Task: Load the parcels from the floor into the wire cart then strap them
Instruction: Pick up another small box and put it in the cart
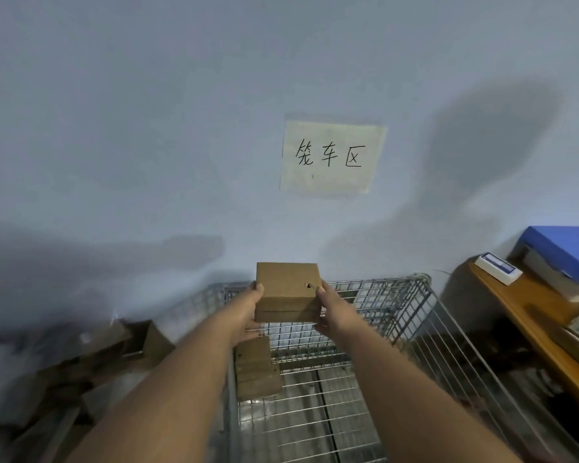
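I hold a small brown cardboard parcel (pixel 286 290) in the air over the wire cart (pixel 378 289), near its back left part. My left hand (pixel 249 315) grips the parcel's left side and my right hand (pixel 331 310) grips its right side. Inside the cart, a second brown parcel (pixel 256 370) stands against the left wall on the wire floor. More brown parcels (pixel 91 355) lie in a blurred heap on the floor left of the cart.
A pale wall stands right behind the cart, with a paper sign (pixel 331 157) taped on it. A wooden desk (pixel 528 315) at the right carries a blue folder (pixel 565 252), a small white device (pixel 497 267) and papers.
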A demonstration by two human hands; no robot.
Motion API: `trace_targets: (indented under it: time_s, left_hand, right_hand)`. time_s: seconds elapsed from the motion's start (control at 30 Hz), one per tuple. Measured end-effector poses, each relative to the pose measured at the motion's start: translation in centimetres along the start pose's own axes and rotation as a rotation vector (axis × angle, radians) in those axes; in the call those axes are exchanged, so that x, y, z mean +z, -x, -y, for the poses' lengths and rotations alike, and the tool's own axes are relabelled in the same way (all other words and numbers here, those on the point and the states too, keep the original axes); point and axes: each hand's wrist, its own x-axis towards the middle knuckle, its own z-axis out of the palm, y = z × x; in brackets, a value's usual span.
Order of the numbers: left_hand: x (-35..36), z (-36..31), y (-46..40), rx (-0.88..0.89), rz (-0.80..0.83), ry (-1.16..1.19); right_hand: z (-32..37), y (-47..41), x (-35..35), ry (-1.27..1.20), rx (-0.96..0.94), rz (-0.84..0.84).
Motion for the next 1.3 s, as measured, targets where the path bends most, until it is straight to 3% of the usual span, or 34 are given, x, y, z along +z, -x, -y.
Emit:
trace_targets:
  time_s: [0.17,0.37,0.57,0.8,1.07,1.3]
  left_hand:
    - [-0.2,1.2,-5.5,-0.015,-0.035,-0.007]
    - [2.8,6.1,-11.0,-0.071,-0.154,0.032]
    - [6.4,14.8,-16.2,-0.256,-0.187,0.191]
    - [8.2,26.0,-24.1,-0.341,-0.351,0.117]
    - [7.5,36.2,-35.2,-0.414,-0.476,0.476]
    - [5.9,42.0,-41.9,-0.461,-0.561,0.571]
  right_hand:
    - [-1.4,-5.2,0.7,-0.016,0.052,0.004]
    - [-7.7,-10.5,0.5,0.037,0.098,0.034]
    - [-16.9,-14.7,-1.0,0.070,0.256,0.044]
    - [-28.3,-22.5,-0.2,0.211,0.341,0.116]
    - [-40.6,-31.8,2.5,0.244,0.348,0.180]
    - [-47.5,-38.2,5.9,0.186,0.320,0.251]
